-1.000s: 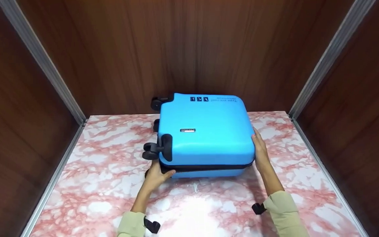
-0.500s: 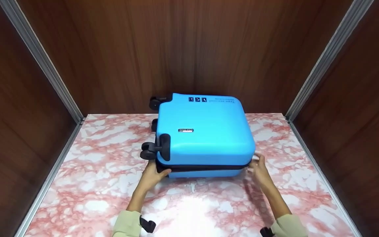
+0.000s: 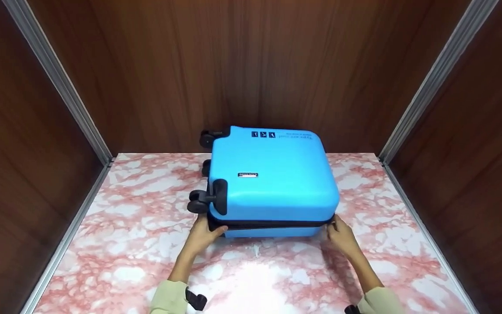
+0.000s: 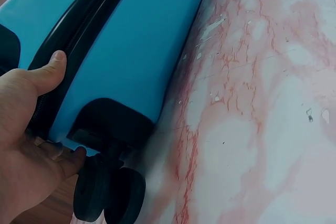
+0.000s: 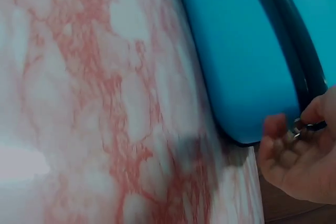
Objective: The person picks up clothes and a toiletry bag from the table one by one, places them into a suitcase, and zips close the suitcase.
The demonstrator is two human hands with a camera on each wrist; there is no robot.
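Note:
A blue hard-shell suitcase (image 3: 277, 179) lies flat on the marbled table, its wheels toward the left. My left hand (image 3: 200, 235) grips its near left corner, the thumb resting across the black zipper band (image 4: 79, 40) and the fingers curled in beside a caster wheel (image 4: 107, 192). At the near right corner, my right hand (image 3: 342, 237) pinches a small metal zipper pull (image 5: 298, 128) between thumb and fingers. The right wrist view shows that pull at the end of the dark zipper seam. The suitcase's underside is hidden.
Brown wood-grain panels (image 3: 251, 74) rise behind and on both sides, joined by metal corner rails (image 3: 438, 83). The pink-and-white table (image 3: 124, 261) extends around the suitcase. Bright light glares on its front middle.
My right hand has left the suitcase's right side, come down toward me and taken hold of the zipper pull at the near right corner. My left hand keeps its grip.

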